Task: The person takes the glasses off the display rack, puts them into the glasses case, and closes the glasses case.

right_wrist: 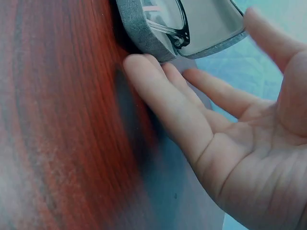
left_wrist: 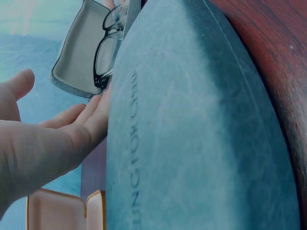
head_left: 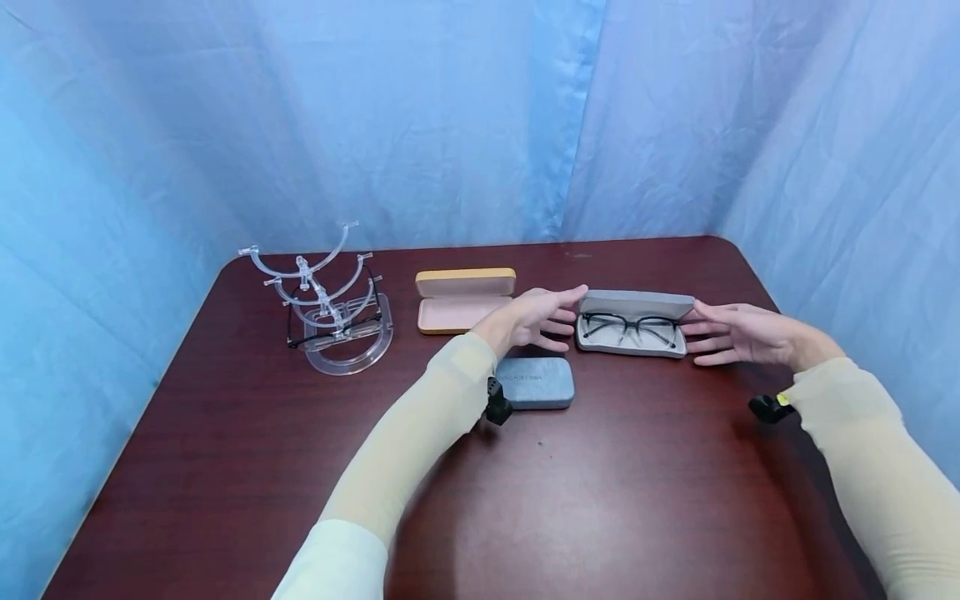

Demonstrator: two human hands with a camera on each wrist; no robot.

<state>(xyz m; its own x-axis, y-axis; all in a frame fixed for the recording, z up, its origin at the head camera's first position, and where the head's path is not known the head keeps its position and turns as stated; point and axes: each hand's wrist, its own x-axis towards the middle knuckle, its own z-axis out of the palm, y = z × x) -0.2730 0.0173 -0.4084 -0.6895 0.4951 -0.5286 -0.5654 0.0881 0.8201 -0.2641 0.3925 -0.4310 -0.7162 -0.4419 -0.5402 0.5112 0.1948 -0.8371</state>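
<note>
A grey glasses case [head_left: 637, 302] stands with its lid raised, right of the table's middle. Black-framed eyeglasses [head_left: 633, 322] lie inside it with their temples folded. At the case's left end is my left hand [head_left: 527, 321], fingers spread and thumb extended toward the lid's corner. My right hand [head_left: 750, 335] is at the opposite end. Its thumb reaches the lid's edge, and its straight fingers are beside the lower half. A closed blue-grey glasses case [head_left: 538, 385] with lettering sits below my left hand and fills much of the left wrist view.
Behind my left hand, an open yellow glasses case [head_left: 467, 281] shows a pale pink lining. A clear display stand [head_left: 347, 365] with curved arms holds another black pair of glasses [head_left: 300, 342] at the left. Blue curtains [head_left: 420, 125] surround the dark wooden table [head_left: 600, 517].
</note>
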